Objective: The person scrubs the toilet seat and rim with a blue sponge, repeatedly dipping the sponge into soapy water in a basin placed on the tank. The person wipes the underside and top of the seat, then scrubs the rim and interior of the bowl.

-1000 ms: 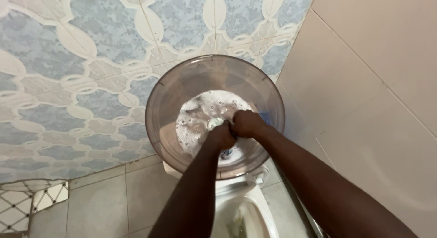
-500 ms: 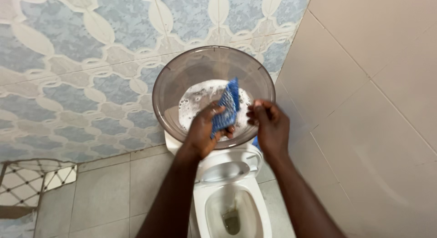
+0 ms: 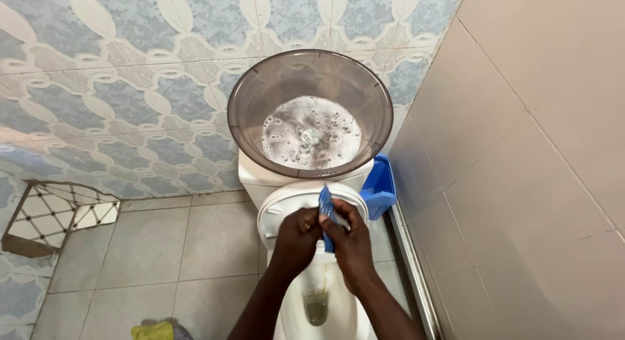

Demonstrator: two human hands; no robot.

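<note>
A blue scrubbing cloth [image 3: 325, 208] is pinched between both my hands, held upright over the white toilet bowl [image 3: 317, 312]. My left hand [image 3: 296, 239] grips it from the left, my right hand [image 3: 351, 242] from the right, fingers closed on it. Behind them a clear round plastic basin [image 3: 260, 99] with foamy soapy water [image 3: 311, 133] rests on the white toilet tank [image 3: 257, 180]. The toilet lid [image 3: 277, 206] stands open just behind my hands.
A blue plastic container [image 3: 379, 187] sits between the tank and the beige tiled wall [image 3: 521, 158] on the right. Patterned blue-white tiles [image 3: 111, 86] cover the back wall. A yellow cloth [image 3: 153, 331] lies on the grey floor tiles at the bottom left. A metal rail [image 3: 413, 268] runs along the right wall's base.
My hands have come out of the basin and down over the toilet bowl with the blue cloth. The right hand, free half a second ago, now grips the cloth too.
</note>
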